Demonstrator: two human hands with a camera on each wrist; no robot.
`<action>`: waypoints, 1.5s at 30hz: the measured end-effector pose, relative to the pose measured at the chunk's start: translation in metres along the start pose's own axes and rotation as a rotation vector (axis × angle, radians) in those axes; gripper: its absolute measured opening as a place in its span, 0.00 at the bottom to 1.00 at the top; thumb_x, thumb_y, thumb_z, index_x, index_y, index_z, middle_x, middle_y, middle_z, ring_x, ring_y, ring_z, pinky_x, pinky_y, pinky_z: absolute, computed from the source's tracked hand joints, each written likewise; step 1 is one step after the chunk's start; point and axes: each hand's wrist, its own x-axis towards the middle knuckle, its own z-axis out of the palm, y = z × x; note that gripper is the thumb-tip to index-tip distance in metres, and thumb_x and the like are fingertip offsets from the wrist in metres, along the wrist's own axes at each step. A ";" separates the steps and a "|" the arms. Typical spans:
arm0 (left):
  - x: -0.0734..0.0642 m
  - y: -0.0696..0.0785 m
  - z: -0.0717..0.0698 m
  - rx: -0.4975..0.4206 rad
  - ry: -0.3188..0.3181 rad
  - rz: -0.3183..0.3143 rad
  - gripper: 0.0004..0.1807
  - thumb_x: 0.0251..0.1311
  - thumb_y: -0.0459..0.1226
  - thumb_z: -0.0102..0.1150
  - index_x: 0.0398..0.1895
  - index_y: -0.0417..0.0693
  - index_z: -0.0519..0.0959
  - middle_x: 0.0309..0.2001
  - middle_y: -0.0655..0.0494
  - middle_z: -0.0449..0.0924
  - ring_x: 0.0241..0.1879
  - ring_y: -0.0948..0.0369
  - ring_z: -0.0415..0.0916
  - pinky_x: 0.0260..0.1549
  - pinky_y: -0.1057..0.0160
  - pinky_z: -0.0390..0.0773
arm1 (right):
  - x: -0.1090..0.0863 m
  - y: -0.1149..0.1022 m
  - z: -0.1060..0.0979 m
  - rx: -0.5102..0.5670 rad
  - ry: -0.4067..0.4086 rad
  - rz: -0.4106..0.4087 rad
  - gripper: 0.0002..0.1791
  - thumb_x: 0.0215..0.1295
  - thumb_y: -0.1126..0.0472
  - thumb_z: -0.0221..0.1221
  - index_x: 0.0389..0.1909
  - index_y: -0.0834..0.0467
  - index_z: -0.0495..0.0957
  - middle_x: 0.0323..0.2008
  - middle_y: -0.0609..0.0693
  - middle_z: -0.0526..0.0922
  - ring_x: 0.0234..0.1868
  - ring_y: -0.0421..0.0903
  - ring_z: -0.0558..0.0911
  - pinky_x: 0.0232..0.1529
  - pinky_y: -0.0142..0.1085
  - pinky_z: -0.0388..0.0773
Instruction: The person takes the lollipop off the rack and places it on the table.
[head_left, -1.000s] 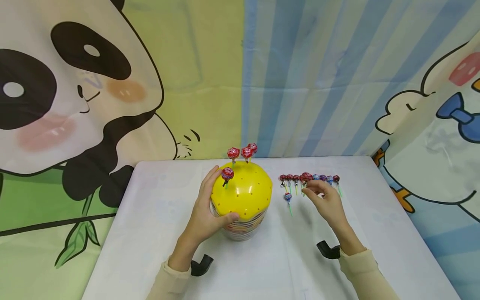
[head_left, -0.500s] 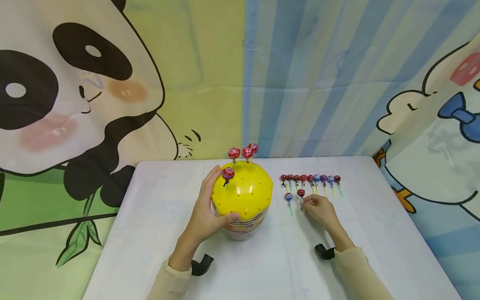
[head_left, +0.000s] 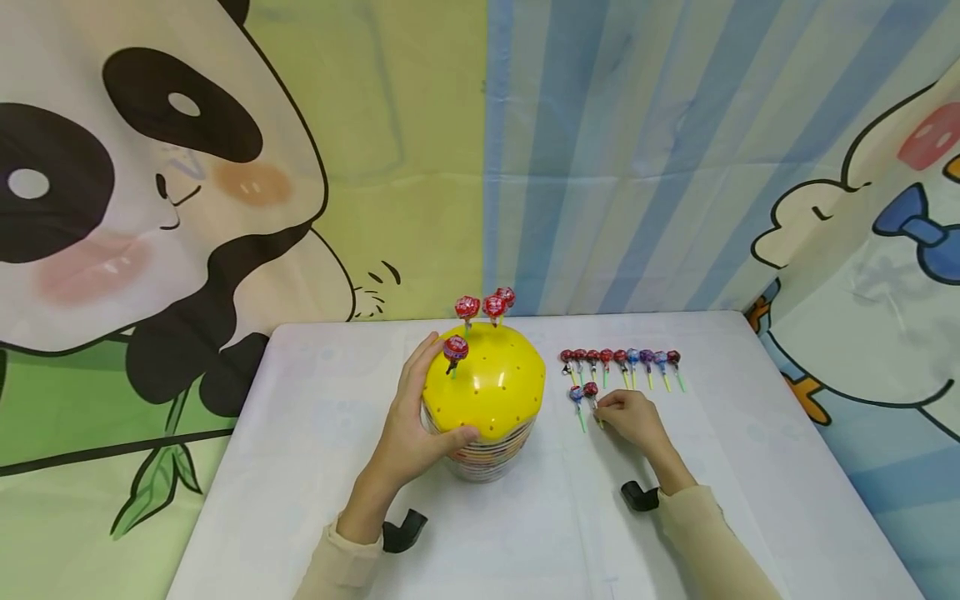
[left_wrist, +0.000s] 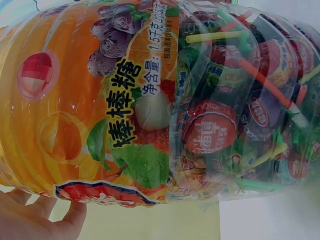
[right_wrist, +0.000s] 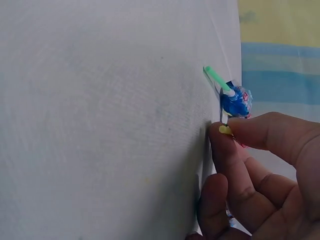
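Observation:
My left hand (head_left: 408, 425) grips the yellow lid (head_left: 491, 383) of a clear lollipop jar (left_wrist: 145, 100), fingers on its far left and thumb at the front. Several wrapped lollipops stand upright in small holes in the lid, among them a red-purple one (head_left: 455, 347). My right hand (head_left: 632, 419) pinches the stick of a dark red lollipop (head_left: 591, 389) between thumb and forefinger, low at the table. Just left of it lies a blue lollipop (right_wrist: 236, 102) with a green stick. More lollipops show inside the jar through its clear wall.
Behind the right hand, a row of lollipops (head_left: 619, 357) lies side by side, sticks toward me. White cloth covers the table (head_left: 330, 375). A printed backdrop (head_left: 630, 150) rises at its far edge. Black curved pieces (head_left: 640, 497) sit at both wrists.
My right hand has brought the dark red lollipop from over the row down toward me and left, beside the blue one. The left hand and jar hold still.

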 end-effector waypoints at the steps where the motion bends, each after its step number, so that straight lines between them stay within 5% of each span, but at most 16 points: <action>1: 0.000 0.000 0.000 -0.001 -0.001 -0.001 0.54 0.47 0.60 0.73 0.78 0.72 0.54 0.79 0.67 0.45 0.75 0.58 0.48 0.66 0.35 0.57 | 0.000 -0.001 0.000 -0.002 -0.007 0.003 0.09 0.62 0.59 0.66 0.37 0.61 0.85 0.29 0.48 0.86 0.30 0.45 0.80 0.31 0.39 0.76; 14: 0.000 -0.003 0.000 0.007 0.006 0.008 0.54 0.47 0.61 0.73 0.77 0.71 0.55 0.79 0.65 0.45 0.75 0.58 0.47 0.65 0.34 0.58 | -0.003 -0.004 0.003 -0.054 -0.061 -0.034 0.11 0.66 0.55 0.64 0.37 0.59 0.85 0.28 0.47 0.84 0.30 0.45 0.79 0.32 0.40 0.76; 21: 0.001 -0.002 0.001 0.011 0.003 0.012 0.54 0.48 0.61 0.72 0.77 0.72 0.55 0.79 0.65 0.45 0.75 0.58 0.49 0.65 0.36 0.60 | -0.004 -0.006 -0.001 -0.098 -0.018 -0.057 0.13 0.68 0.53 0.62 0.38 0.59 0.86 0.31 0.47 0.85 0.32 0.45 0.79 0.33 0.41 0.76; 26: 0.001 -0.002 0.001 0.008 -0.001 0.012 0.54 0.48 0.61 0.72 0.77 0.71 0.55 0.79 0.64 0.45 0.75 0.57 0.49 0.65 0.36 0.61 | -0.010 -0.021 -0.012 -0.030 0.041 -0.110 0.14 0.71 0.52 0.61 0.43 0.60 0.84 0.35 0.51 0.86 0.33 0.48 0.81 0.31 0.40 0.77; 31: 0.000 -0.002 0.001 0.016 0.002 0.011 0.54 0.48 0.61 0.73 0.77 0.71 0.55 0.78 0.65 0.45 0.75 0.57 0.49 0.64 0.36 0.62 | -0.018 -0.061 -0.025 0.132 0.136 -0.301 0.16 0.71 0.51 0.62 0.48 0.59 0.83 0.39 0.51 0.87 0.41 0.47 0.82 0.36 0.40 0.78; 38: 0.000 -0.001 0.001 0.016 -0.006 0.012 0.55 0.47 0.62 0.72 0.78 0.71 0.54 0.79 0.65 0.45 0.75 0.59 0.49 0.66 0.37 0.60 | -0.052 -0.141 -0.035 0.432 0.154 -0.645 0.10 0.67 0.68 0.64 0.48 0.58 0.84 0.41 0.53 0.85 0.39 0.47 0.80 0.38 0.36 0.76; 45: 0.000 -0.004 0.001 0.021 -0.006 0.014 0.54 0.49 0.63 0.71 0.78 0.71 0.53 0.79 0.64 0.45 0.75 0.59 0.49 0.66 0.36 0.59 | -0.078 -0.202 -0.020 0.442 0.080 -0.876 0.12 0.64 0.70 0.65 0.46 0.57 0.85 0.45 0.48 0.85 0.49 0.49 0.76 0.54 0.43 0.73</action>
